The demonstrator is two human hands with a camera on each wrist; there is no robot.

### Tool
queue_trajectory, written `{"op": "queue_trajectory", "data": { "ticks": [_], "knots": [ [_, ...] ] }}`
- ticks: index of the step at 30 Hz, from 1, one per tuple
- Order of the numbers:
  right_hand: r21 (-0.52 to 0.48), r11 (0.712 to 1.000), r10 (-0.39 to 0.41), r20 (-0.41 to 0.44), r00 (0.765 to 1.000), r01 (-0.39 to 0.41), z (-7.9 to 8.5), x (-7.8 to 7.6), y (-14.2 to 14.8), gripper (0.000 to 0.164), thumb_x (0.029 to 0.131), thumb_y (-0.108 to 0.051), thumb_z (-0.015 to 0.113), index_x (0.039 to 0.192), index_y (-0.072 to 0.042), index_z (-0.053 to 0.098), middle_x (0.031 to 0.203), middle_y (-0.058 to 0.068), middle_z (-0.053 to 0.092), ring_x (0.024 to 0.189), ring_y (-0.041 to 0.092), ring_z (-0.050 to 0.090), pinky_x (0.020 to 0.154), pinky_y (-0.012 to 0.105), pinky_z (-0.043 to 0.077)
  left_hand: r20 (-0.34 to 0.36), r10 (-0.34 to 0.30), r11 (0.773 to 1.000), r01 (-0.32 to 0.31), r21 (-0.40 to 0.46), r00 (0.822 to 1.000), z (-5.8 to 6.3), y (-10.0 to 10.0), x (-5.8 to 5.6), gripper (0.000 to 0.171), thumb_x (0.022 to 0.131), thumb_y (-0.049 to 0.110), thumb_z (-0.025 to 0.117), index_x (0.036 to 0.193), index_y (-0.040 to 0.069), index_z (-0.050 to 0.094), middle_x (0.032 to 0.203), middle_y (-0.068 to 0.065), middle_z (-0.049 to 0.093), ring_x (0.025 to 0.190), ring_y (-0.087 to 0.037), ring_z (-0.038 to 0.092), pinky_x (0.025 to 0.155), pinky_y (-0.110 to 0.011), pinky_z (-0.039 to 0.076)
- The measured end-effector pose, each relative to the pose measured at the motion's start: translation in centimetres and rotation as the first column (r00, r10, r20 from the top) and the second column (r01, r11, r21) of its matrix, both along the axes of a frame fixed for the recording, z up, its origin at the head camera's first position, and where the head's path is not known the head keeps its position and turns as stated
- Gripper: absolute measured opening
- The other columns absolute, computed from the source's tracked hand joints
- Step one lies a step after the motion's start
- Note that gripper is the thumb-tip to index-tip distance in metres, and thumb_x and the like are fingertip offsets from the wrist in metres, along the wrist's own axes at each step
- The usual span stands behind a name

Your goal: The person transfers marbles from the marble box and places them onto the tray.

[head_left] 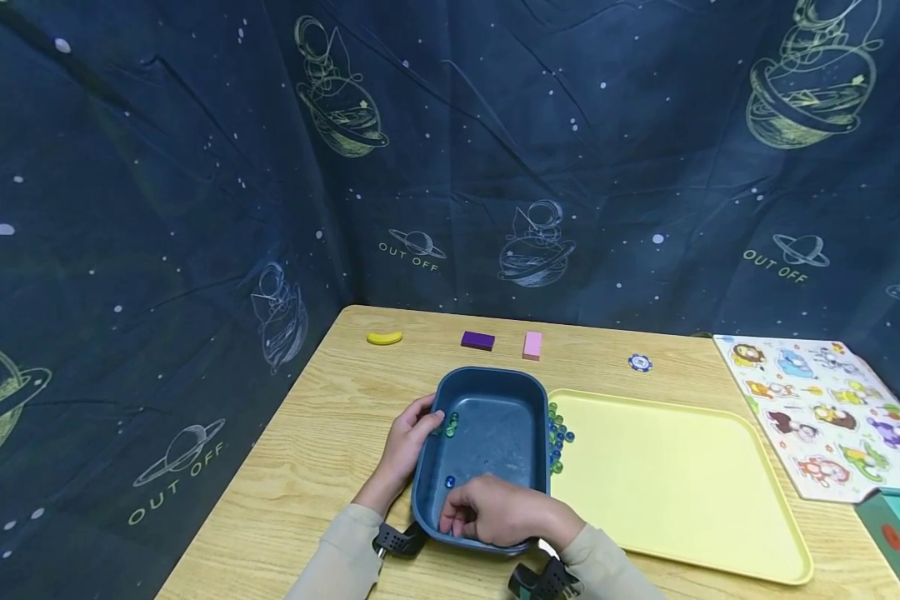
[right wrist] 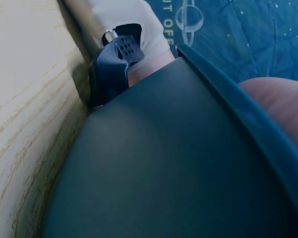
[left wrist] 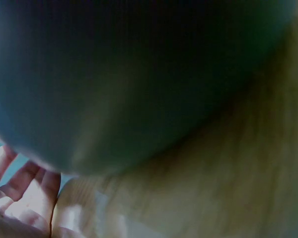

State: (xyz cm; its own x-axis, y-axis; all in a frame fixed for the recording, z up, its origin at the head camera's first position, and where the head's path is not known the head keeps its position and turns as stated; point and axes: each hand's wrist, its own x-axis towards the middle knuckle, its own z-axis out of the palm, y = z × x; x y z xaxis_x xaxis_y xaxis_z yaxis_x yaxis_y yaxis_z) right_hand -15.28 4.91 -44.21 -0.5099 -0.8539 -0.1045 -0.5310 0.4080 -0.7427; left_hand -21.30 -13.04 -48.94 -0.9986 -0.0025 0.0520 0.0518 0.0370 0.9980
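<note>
A dark blue bin [head_left: 487, 425] stands on the table, its wall [right wrist: 139, 163] filling much of the right wrist view. My left hand [head_left: 408, 446] grips its left rim, thumb over the edge; its fingers show small in the left wrist view. Inside the bin, my right hand [head_left: 495, 510] reaches down with bent fingers at the front left corner. Whether anything is between those fingertips is hidden. A blue glass marble [head_left: 450, 482] lies just beyond them, and a few green marbles [head_left: 452, 423] lie near the left wall.
Against the bin's right side, several green and blue marbles [head_left: 558, 437] lie on a yellow tray [head_left: 675, 475]. Farther back are a toy banana [head_left: 384, 338], a purple block [head_left: 477, 340], a pink block [head_left: 532, 345] and a poker chip [head_left: 640, 362]. An animal board [head_left: 825, 408] and green box [head_left: 896, 533] sit right.
</note>
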Motion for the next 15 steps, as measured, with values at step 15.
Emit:
{"op": "queue_trajectory", "data": {
  "ticks": [15],
  "knots": [
    [0.057, 0.998, -0.008, -0.149, 0.989, 0.017, -0.3, -0.1, -0.1, 0.018, 0.093, -0.020, 0.049, 0.080, -0.023, 0.062, 0.075, -0.021, 0.056, 0.070, -0.007, 0.050, 0.096, 0.038, 0.035, 0.031, -0.033, 0.999, 0.032, 0.006, 0.999, 1.1, 0.0, 0.4, 0.038, 0.089, 0.014, 0.055, 0.125, 0.000, 0.052, 0.119, -0.021, 0.054, 0.092, -0.013, 0.051, 0.084, -0.032, 0.041]
  ]
}}
